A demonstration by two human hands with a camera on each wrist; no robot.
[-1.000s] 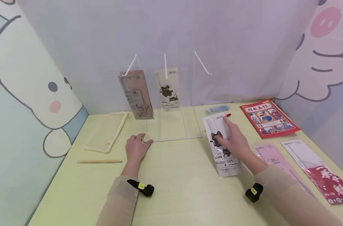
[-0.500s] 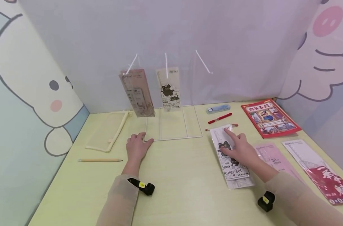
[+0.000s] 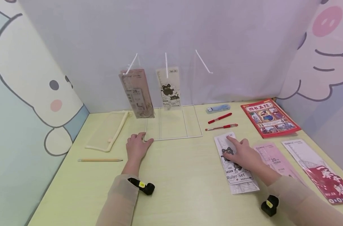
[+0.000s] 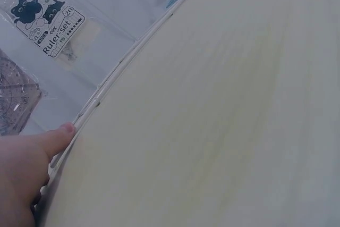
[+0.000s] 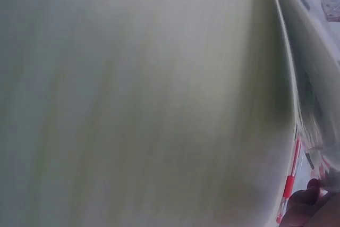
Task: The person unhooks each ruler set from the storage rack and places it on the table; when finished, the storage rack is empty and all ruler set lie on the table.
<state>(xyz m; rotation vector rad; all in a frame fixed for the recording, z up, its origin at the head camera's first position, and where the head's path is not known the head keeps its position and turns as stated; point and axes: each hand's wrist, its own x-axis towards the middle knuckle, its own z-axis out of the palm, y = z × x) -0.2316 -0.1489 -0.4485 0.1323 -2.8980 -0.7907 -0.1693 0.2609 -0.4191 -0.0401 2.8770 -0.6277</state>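
In the head view my left hand (image 3: 137,147) grips the front left corner of a white wire display rack (image 3: 178,138). Its thumb lies on the wire in the left wrist view. On the rack's hooks hang a brownish-pink ruler pack (image 3: 137,94) at left and a cat-print ruler set (image 3: 168,89) in the middle. At right, my right hand (image 3: 246,157) holds another cat-print ruler set (image 3: 226,161) in clear wrap by its right side, low over the table. Its thumb is on the front, and the right wrist view shows the pack's underside (image 5: 313,67) tilted.
Right of that hand lie a pink ruler pack (image 3: 273,157) and a red-and-white one (image 3: 315,169). Behind are a red book (image 3: 269,117), two red pens (image 3: 220,127) and a blue pack (image 3: 218,109). A mesh pouch (image 3: 106,131) and a pencil (image 3: 100,160) lie left.
My right hand has moved right and toward me with the cat-print ruler set, lowering it and uncovering the two red pens. The left hand stays on the rack.
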